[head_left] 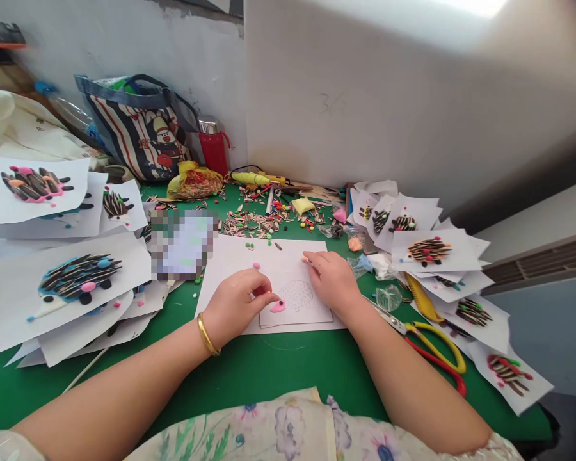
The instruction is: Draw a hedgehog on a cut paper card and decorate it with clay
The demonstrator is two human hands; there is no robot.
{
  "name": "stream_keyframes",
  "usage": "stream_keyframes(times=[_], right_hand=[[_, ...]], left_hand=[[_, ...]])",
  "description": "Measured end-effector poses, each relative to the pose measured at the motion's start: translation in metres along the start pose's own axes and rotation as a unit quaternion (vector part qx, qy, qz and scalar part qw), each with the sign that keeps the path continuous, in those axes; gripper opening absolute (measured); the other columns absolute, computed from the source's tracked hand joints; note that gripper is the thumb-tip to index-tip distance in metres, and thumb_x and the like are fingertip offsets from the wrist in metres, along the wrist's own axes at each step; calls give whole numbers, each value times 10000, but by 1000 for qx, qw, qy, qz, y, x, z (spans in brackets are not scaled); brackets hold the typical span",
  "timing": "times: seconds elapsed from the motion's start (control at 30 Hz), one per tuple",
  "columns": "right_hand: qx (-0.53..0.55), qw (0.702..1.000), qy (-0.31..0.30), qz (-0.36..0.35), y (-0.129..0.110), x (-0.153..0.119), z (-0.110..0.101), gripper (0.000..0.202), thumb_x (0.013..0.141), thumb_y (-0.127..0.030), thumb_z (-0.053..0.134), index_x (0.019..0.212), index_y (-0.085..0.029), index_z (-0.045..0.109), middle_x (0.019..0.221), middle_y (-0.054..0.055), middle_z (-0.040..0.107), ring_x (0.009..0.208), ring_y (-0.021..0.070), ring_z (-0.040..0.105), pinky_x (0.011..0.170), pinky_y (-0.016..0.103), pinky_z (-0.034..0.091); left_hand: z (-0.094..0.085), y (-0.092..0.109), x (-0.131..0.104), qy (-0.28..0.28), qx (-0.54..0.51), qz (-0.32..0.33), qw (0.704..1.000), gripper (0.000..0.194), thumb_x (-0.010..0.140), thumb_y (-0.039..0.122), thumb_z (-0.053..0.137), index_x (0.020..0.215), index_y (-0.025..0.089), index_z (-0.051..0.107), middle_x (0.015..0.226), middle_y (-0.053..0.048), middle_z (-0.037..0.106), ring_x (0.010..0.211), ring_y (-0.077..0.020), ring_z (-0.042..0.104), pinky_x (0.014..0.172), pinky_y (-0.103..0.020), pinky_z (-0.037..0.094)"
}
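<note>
A small white sheet [324, 312] with an outlined hedgehog drawing [298, 295] lies on a larger white sheet [230, 256]. Pink clay [278, 307] with a black dot fills the hedgehog's face. My left hand [242, 299] is closed, thumb and forefinger brought together beside that face; whatever they may pinch is hidden. Fingers stretched out, my right hand [333, 282] rests over the right edge of the small sheet. A tiny orange bit [305, 258] shows at its fingertips. One pink clay ball [256, 265] sits on the larger sheet, just above my left hand.
Hedgehog pictures with seed spines are stacked at left [9, 269] and right [441, 246]. Scissors [413, 330] lie beside my right forearm. Loose sunflower seeds [252, 223], a yellow bag [192, 182], a red flask [214, 150] and a striped tote [129, 128] are farther back.
</note>
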State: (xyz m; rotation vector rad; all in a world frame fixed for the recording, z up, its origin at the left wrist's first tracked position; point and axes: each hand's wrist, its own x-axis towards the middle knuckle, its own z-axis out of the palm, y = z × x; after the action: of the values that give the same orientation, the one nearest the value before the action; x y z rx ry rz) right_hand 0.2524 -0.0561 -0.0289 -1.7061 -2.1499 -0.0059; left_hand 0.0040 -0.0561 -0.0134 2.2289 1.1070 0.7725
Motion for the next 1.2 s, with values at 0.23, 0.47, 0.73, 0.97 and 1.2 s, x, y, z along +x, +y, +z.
stream_keyframes(times=[0.23, 0.47, 0.73, 0.97, 1.2], right_hand=[[96, 983, -82, -132, -13, -20, -10, 406, 893, -307, 651, 1283, -192, 633, 1350, 129, 608, 1257, 272, 546, 1077, 460, 444], [91, 984, -108, -111, -21, -23, -2, 500, 859, -358, 706, 1331, -232, 600, 1417, 131, 554, 1310, 319, 496, 1096, 532, 403], [101, 984, -105, -104, -22, -23, -3, 485, 852, -350, 713, 1308, -217, 617, 1409, 130, 560, 1304, 312, 499, 1096, 520, 404], [98, 984, -111, -98, -23, -23, -3, 486, 851, -358, 713, 1310, -225, 621, 1411, 131, 560, 1306, 318, 499, 1093, 529, 406], [103, 984, -109, -99, -22, -23, -2, 491, 853, -354, 708, 1322, -244, 614, 1411, 127, 560, 1307, 313, 500, 1089, 529, 409]], left_hand=[[-8, -6, 3, -1, 36, 2, 999, 374, 986, 385, 452, 703, 186, 595, 700, -15, 608, 693, -166, 555, 668, -296, 428], [-7, -9, 5, 12, 8, -4, 1000, 172, 950, 303, 519, 891, 196, 640, 882, -23, 679, 863, -178, 610, 799, -305, 462], [-7, -6, 5, 11, 0, 0, 1000, 173, 917, 317, 577, 797, 194, 596, 779, -7, 615, 763, -166, 573, 739, -303, 465], [-6, -7, 5, -14, -5, 25, 1000, 202, 959, 287, 504, 848, 197, 646, 848, -24, 674, 839, -176, 615, 822, -322, 482], [-4, -9, 5, -4, -13, 24, 1000, 122, 924, 263, 574, 917, 201, 678, 903, -20, 706, 884, -170, 641, 857, -316, 489]])
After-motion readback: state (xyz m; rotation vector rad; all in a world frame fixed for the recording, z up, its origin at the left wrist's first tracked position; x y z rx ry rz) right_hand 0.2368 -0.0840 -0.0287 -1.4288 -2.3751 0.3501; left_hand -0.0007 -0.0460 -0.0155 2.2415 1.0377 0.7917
